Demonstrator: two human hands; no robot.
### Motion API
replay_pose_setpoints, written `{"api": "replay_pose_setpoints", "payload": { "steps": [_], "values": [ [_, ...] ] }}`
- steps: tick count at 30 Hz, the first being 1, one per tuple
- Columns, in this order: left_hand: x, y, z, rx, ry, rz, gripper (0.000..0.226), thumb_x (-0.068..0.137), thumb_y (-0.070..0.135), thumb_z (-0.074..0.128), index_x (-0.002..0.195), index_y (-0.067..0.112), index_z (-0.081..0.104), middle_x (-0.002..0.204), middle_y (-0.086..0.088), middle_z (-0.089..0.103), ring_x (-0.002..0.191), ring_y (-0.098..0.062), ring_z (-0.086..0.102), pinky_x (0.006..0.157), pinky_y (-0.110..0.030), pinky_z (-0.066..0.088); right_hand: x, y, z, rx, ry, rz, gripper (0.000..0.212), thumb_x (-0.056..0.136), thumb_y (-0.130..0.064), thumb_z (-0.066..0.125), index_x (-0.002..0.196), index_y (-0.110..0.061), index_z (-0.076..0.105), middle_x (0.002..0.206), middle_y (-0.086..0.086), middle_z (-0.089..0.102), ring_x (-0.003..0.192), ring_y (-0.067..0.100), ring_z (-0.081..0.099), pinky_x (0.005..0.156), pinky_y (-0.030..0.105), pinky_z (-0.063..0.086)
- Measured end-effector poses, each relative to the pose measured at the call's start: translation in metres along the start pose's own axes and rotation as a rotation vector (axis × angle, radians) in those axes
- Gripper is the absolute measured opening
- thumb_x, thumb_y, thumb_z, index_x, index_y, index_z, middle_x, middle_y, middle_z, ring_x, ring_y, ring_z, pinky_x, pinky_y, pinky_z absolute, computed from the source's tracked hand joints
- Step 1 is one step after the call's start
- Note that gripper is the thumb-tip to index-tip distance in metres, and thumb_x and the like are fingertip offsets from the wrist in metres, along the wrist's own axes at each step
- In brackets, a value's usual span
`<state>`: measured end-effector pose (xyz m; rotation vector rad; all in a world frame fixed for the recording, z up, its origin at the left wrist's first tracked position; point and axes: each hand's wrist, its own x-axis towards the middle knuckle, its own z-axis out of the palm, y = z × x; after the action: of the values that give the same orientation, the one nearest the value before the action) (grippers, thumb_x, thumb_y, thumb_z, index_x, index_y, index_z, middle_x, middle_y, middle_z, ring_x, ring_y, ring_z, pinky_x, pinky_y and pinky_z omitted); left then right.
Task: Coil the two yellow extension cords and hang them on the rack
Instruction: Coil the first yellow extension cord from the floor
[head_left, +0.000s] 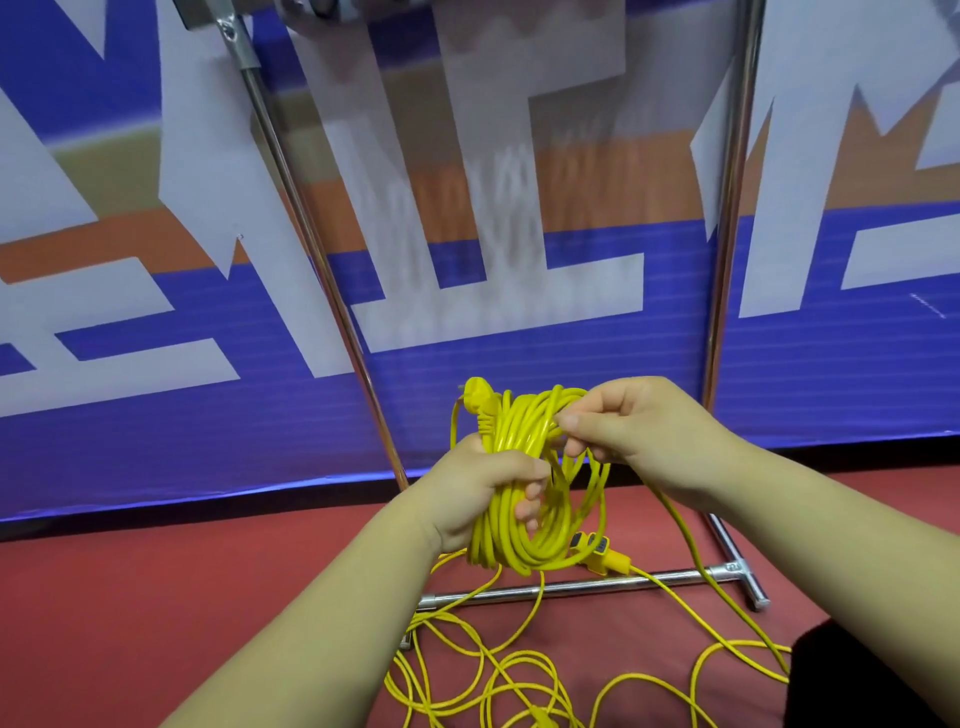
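Where the red floor (156, 597) comes nearest the camera, loose cord (511, 670) lies in slack yellow loops along its near edge, strands crossing one another, and a dark shape (857, 675) fills the near right corner, too cut off to identify. Above those loops two bare forearms reach forward. The left hand (478, 493) grips the coil (519, 431) of yellow cord at its left side, fingers curled through the middle of the loops and the thumb wrapped over the bundle. The right hand (639, 431) meets the coil's upper right, thumb and forefinger pinching a few strands while the other fingers fold behind them; one strand drops from under this hand to the floor loops at the right. The coil is held in the air, clear of the floor, many turns thick, with a yellow plug (475, 392) sticking up at its top left. Just below the coil shows a yellow socket end (597, 551) with dark faces; whether it hangs or rests on the floor I cannot tell. Behind it the rack (571, 588) stands near the floor's far edge, a chrome base bar lying across the floor and two chrome uprights rising out of frame. Beyond the rack a banner (519, 374) meets the far edge, blue with large white shapes and an orange band.
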<state>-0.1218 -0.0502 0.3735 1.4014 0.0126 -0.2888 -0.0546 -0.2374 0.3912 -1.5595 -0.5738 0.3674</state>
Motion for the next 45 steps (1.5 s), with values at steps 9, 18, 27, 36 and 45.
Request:
{"api": "replay_pose_setpoints", "payload": {
  "steps": [9, 18, 27, 36, 45],
  "values": [
    [0.008, 0.019, -0.012, -0.192, 0.153, 0.179, 0.007, 0.079, 0.009, 0.061, 0.086, 0.01, 0.059, 0.06, -0.005, 0.046, 0.043, -0.014, 0.044, 0.049, -0.028, 0.048, 0.004, 0.009, -0.002, 0.07, -0.212, 0.044, 0.011, 0.098, -0.003, 0.056, 0.106, -0.01, 0.056, 0.073, 0.007, 0.066, 0.06, 0.015, 0.057, 0.059, 0.021, 0.047],
    [-0.012, 0.06, -0.08, -0.59, 0.445, 0.405, 0.026, 0.1, 0.015, 0.045, 0.075, 0.018, 0.052, 0.059, 0.008, 0.045, 0.045, -0.005, 0.043, 0.049, -0.021, 0.044, 0.009, 0.034, -0.009, -0.077, -0.217, 0.217, 0.003, 0.101, -0.007, 0.053, 0.102, -0.008, 0.056, 0.08, 0.01, 0.068, 0.073, 0.02, 0.06, 0.069, 0.026, 0.05],
    [-0.024, 0.043, -0.091, -0.343, 0.598, 0.438, 0.032, 0.096, 0.003, 0.051, 0.125, 0.011, 0.061, 0.064, -0.003, 0.048, 0.048, -0.015, 0.046, 0.052, -0.028, 0.045, 0.017, 0.024, 0.01, 0.13, 0.232, 0.282, 0.012, 0.097, -0.01, 0.059, 0.089, -0.004, 0.066, 0.073, 0.007, 0.069, 0.051, 0.009, 0.053, 0.047, 0.021, 0.043],
    [-0.037, 0.041, -0.071, -0.236, 0.409, 0.406, 0.025, 0.082, 0.005, 0.06, 0.106, 0.008, 0.063, 0.064, -0.007, 0.047, 0.05, -0.018, 0.048, 0.055, -0.032, 0.049, 0.026, 0.008, 0.021, 0.564, 0.36, 0.379, 0.015, 0.095, -0.011, 0.06, 0.106, -0.001, 0.063, 0.075, 0.007, 0.057, 0.056, 0.012, 0.059, 0.046, 0.021, 0.049],
    [-0.035, 0.017, -0.043, 0.018, 0.177, 0.132, 0.028, 0.077, 0.005, 0.065, 0.105, 0.003, 0.067, 0.06, -0.011, 0.047, 0.048, -0.023, 0.05, 0.057, -0.035, 0.052, 0.027, 0.001, 0.019, 0.298, 0.313, 0.275, 0.006, 0.092, -0.011, 0.068, 0.095, -0.007, 0.072, 0.077, 0.005, 0.069, 0.049, 0.004, 0.055, 0.056, 0.023, 0.039]
  ]
}}
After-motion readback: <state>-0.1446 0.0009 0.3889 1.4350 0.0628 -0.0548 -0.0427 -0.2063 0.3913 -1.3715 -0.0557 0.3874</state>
